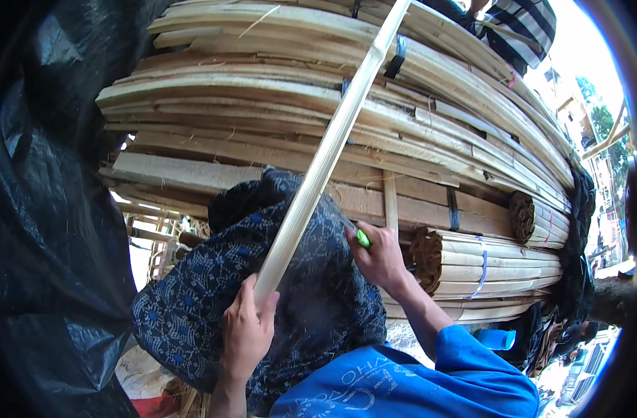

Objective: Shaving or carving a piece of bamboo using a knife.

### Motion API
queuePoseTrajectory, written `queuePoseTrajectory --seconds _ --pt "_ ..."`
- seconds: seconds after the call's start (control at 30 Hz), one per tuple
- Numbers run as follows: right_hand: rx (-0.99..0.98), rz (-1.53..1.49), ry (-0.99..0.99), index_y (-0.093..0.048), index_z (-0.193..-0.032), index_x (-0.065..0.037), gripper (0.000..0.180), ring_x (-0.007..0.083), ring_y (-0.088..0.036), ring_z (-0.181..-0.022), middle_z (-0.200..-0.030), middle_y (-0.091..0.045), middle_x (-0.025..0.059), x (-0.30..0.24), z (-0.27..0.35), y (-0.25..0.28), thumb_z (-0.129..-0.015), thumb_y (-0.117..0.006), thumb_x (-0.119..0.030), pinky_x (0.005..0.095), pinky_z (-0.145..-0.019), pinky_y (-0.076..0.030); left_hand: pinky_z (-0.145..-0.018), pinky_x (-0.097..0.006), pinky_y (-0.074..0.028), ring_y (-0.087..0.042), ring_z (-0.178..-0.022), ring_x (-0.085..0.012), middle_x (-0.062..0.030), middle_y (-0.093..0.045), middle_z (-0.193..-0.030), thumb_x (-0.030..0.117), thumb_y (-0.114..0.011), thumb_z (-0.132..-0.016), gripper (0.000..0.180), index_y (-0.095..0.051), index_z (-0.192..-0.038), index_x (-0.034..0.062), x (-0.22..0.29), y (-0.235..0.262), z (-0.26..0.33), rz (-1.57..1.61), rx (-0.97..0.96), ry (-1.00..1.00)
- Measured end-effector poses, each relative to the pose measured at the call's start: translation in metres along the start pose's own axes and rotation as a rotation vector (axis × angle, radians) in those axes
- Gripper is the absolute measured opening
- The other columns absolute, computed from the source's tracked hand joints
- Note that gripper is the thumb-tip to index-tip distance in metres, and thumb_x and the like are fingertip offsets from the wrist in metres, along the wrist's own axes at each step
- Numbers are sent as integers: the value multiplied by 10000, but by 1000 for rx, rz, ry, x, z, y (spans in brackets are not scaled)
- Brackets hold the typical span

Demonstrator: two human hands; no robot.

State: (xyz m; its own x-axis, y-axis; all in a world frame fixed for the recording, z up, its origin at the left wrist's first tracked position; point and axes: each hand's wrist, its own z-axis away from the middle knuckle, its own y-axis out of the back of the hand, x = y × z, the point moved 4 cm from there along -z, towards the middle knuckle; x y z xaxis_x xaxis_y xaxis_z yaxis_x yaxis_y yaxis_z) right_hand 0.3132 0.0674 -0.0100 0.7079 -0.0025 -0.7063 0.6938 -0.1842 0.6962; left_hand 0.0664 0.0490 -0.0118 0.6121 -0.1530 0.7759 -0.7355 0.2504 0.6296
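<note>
My left hand is closed around the lower end of a long pale bamboo strip. The strip slants up and away to the right, over a dark blue patterned cloth spread across my lap. To the right of the strip, my right hand grips a knife by its bright green handle. Its thin blade points up and left towards the strip and is hard to make out. Whether blade and strip touch, I cannot tell.
Long split bamboo slats lie stacked across the far side. Tied bamboo bundles sit at the right, near a blue cup-like container. Black plastic sheeting hangs at the left. Another person's striped clothing shows at the top right.
</note>
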Motion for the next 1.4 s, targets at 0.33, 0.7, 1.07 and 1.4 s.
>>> queuePoseTrajectory --seconds 0.33,0.7,1.07,1.4 --pt "-75 71 -86 -523 -756 -4 220 454 -576 -662 -636 -557 244 1 -11 6 -840 -623 -181 503 -589 -437 -757 -470 -518 -634 -927 -432 -240 -643 -1056 283 -638 -901 480 -485 -1255 -3 -9 19 39 -138 -57 193" --pt "-75 117 111 -530 -728 -4 170 397 -558 -531 -590 -525 213 -10 -9 -1 -856 -585 -101 447 -537 -438 -697 -480 -529 -647 -842 -440 -263 -649 -1003 230 -623 -913 402 -515 -1208 -21 4 -14 7 -65 80 -52" --pt "-271 402 192 -588 -813 -65 93 353 -596 -527 -582 -570 158 5 -36 -15 -797 -619 -151 433 -512 -472 -429 -415 -502 -654 -541 -351 -181 -613 -593 462 -548 -938 433 -511 -879 34 6 -39 -19 -295 143 -85" --pt "-103 532 304 -561 -797 -62 138 300 -536 -416 -491 -520 124 16 -51 -16 -748 -672 -127 418 -448 -418 -444 -472 -482 -633 -551 -406 -210 -596 -568 399 -553 -952 386 -473 -857 33 9 -47 -16 -226 140 -68"
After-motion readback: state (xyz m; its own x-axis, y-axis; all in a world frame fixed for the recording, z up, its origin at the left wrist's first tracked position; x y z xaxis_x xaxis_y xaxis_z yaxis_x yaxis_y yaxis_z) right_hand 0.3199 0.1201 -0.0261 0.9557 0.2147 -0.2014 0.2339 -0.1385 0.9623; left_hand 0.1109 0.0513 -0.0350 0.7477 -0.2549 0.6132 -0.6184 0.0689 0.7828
